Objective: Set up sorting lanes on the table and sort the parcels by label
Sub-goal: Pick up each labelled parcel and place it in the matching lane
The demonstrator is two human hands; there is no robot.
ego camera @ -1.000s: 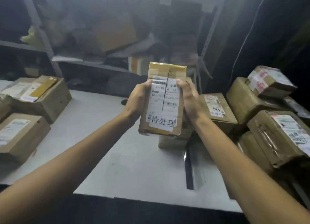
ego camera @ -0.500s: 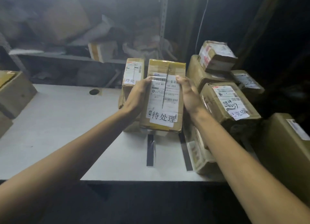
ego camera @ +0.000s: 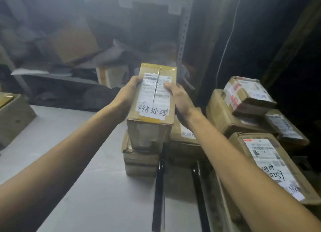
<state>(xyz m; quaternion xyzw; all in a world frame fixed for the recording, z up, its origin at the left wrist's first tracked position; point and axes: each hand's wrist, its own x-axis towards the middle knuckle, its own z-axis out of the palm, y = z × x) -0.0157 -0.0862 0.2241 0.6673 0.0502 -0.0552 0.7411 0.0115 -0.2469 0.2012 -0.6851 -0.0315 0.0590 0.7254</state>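
A brown cardboard parcel (ego camera: 152, 120) with a white shipping label and a handwritten "待处理" sticker is held between both hands. My left hand (ego camera: 128, 92) grips its left side and my right hand (ego camera: 178, 98) grips its right side. The parcel sits on top of a small stack of parcels (ego camera: 140, 158) on the white table (ego camera: 73, 162). Another parcel (ego camera: 184, 136) with similar writing lies just right of the stack. Two black tape strips (ego camera: 159, 188) run along the table as lane lines.
A heap of labelled parcels (ego camera: 271, 158) fills the right side. One more box (ego camera: 12, 115) stands at the left table edge. Metal shelving (ego camera: 184, 32) packed with cartons rises behind the table. A white cable (ego camera: 225, 45) hangs at the back right.
The parcel in both hands has come down from mid-air onto the stack on the table. The view has swung and moved closer to the stack.
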